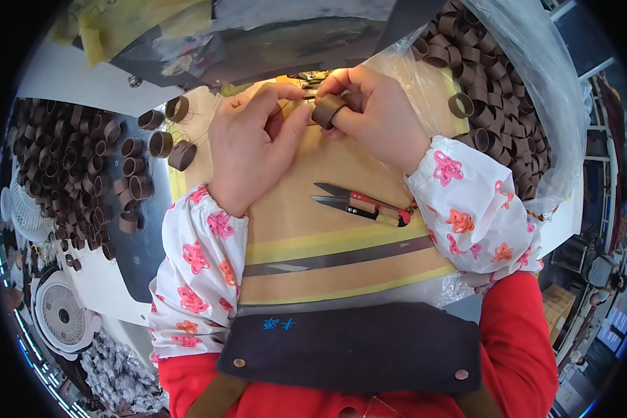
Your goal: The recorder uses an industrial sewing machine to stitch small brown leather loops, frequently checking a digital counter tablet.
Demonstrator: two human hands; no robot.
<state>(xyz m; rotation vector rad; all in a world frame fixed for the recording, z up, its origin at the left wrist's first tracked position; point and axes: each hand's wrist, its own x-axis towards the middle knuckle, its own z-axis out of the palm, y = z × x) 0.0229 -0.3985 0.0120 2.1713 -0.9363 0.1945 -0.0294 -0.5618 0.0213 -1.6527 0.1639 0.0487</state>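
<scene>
Below the lit needle area of a sewing machine [310,78], both my hands are raised close together. My right hand [383,111] grips a brown band loop [329,110], with the fingers round its side and the opening turned toward me. My left hand [251,143] is closed, its thumb and forefinger drawn together just left of the loop; whatever is between the fingertips is too small to make out. Thread snips [362,204] with red and black handles lie on the tan work surface [292,216] below my right hand, blades pointing left.
Many brown loops [66,164] are heaped at the left, with several single loops [161,143] beside my left hand. Another heap of loops [491,90] fills a clear plastic bag [561,90] at the right. The machine's dark body [272,45] overhangs the far side. Fine loose threads lie at the left.
</scene>
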